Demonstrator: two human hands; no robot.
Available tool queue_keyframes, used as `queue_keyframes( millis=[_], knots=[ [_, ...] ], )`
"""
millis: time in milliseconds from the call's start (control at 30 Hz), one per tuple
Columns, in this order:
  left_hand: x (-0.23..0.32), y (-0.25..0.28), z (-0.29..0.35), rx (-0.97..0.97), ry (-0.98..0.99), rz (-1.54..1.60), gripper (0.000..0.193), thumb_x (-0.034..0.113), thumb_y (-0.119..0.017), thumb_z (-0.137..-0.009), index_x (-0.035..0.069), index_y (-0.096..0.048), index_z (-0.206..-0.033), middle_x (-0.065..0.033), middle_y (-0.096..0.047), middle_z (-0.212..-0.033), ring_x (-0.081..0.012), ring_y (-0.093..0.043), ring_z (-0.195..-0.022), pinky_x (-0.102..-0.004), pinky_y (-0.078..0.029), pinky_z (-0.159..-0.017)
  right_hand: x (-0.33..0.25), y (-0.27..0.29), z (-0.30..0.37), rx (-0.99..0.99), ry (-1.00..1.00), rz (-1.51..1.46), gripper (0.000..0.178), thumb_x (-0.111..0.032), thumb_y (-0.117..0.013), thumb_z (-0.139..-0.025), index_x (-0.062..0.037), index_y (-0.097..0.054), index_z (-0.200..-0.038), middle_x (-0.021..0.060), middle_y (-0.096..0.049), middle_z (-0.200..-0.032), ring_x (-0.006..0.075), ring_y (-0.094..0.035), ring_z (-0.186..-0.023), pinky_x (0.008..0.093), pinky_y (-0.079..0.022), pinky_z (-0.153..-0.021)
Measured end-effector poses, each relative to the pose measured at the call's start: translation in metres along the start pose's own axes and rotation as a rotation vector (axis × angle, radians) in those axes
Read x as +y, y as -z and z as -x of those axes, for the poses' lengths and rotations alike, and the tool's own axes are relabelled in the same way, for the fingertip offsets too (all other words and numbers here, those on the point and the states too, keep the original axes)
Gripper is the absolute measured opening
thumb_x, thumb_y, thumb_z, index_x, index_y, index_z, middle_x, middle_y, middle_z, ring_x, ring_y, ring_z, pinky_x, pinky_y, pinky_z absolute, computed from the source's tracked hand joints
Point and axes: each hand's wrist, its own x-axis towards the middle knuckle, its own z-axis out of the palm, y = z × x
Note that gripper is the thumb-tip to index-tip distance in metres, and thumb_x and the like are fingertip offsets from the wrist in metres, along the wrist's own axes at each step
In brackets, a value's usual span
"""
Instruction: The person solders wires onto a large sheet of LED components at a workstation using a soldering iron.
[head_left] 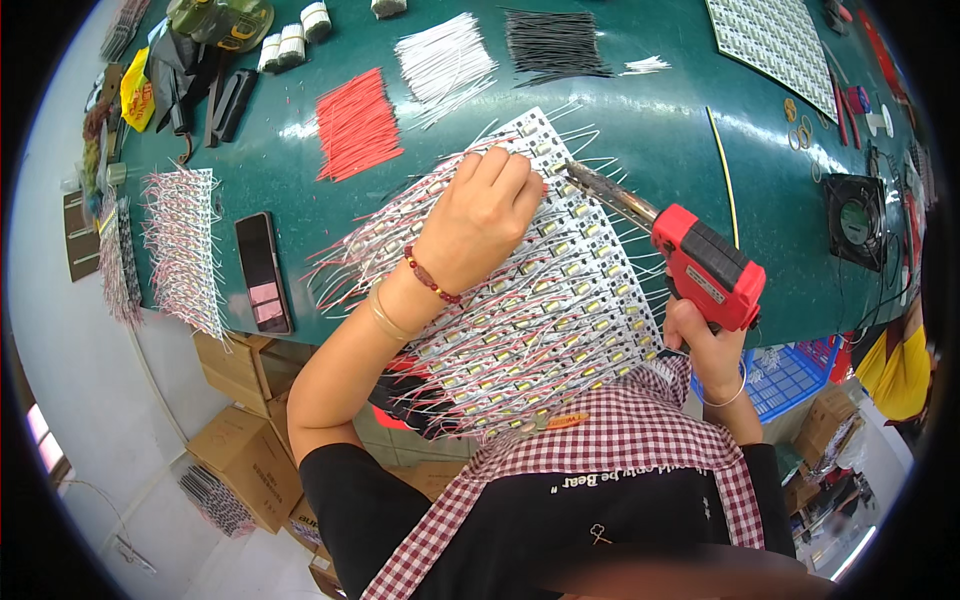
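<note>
A large white panel of small circuit boards (600, 290) lies tilted over the table's near edge and my lap, with red and white wires sticking out along its rows. Over its upper part, my left hand (482, 205) is closed in a pinch, fingertips close to the boards. A speck of red shows at those fingertips, but what they hold is too small to make out. My right hand (700, 340) grips a red and black soldering gun (708, 265). The gun's metal tip points left and reaches the panel just beside my left fingertips.
On the green table (660, 140) lie bundles of red wires (358, 125), white wires (445, 62) and black wires (556, 43). A phone (263, 272) and a wired panel (184, 245) are at left. A small fan (856, 222) stands right, above a blue basket (790, 378).
</note>
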Motion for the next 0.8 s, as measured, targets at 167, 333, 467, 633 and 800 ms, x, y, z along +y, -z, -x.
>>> queue_keyframes(
  millis=[167, 333, 467, 633, 800],
  knots=[
    [-0.001, 0.000, 0.002, -0.005, -0.033, -0.027, 0.020, 0.006, -0.061, -0.077, -0.001, -0.060, -0.095, -0.0082, -0.047, -0.082, -0.0238, -0.049, -0.079, -0.0356, -0.043, -0.073, -0.001, 0.002, 0.005, 0.033, -0.050, -0.120, 0.026, -0.003, -0.067, -0.084, 0.0021, -0.058, -0.108, 0.0022, -0.059, -0.076, 0.0075, -0.053, -0.056, 0.0230, -0.043, -0.049],
    [-0.001, -0.001, 0.003, 0.014, -0.053, -0.084, 0.011, 0.009, -0.060, -0.078, 0.002, -0.060, -0.087, -0.0057, -0.049, -0.082, -0.0197, -0.050, -0.081, -0.0310, -0.043, -0.072, 0.000, -0.001, 0.000, 0.057, -0.098, -0.130, 0.025, -0.004, -0.069, -0.083, 0.0016, -0.058, -0.106, 0.0019, -0.060, -0.076, 0.0065, -0.053, -0.056, 0.0220, -0.043, -0.048],
    [-0.001, -0.002, 0.004, 0.032, -0.018, 0.004, 0.024, 0.004, -0.061, -0.074, -0.001, -0.061, -0.098, -0.0087, -0.047, -0.083, -0.0241, -0.050, -0.079, -0.0353, -0.045, -0.072, 0.000, -0.005, -0.005, 0.037, -0.087, -0.077, 0.022, -0.005, -0.071, -0.081, 0.0007, -0.061, -0.100, 0.0000, -0.060, -0.071, 0.0050, -0.053, -0.054, 0.0206, -0.042, -0.046],
    [-0.001, -0.003, 0.004, 0.044, -0.020, 0.005, 0.024, 0.004, -0.061, -0.074, -0.001, -0.060, -0.098, -0.0089, -0.047, -0.083, -0.0244, -0.050, -0.079, -0.0354, -0.045, -0.073, -0.002, -0.006, -0.008, 0.006, -0.087, -0.027, 0.019, -0.005, -0.072, -0.081, 0.0004, -0.062, -0.096, -0.0014, -0.059, -0.068, 0.0044, -0.053, -0.053, 0.0202, -0.041, -0.046],
    [0.000, -0.002, 0.004, 0.018, -0.016, -0.006, 0.023, 0.004, -0.061, -0.074, -0.001, -0.060, -0.097, -0.0088, -0.046, -0.082, -0.0240, -0.050, -0.078, -0.0353, -0.045, -0.072, -0.002, -0.008, -0.002, 0.115, -0.124, -0.169, 0.015, -0.004, -0.070, -0.082, -0.0001, -0.062, -0.094, 0.0006, -0.058, -0.066, 0.0070, -0.055, -0.055, 0.0219, -0.043, -0.048]
  ],
)
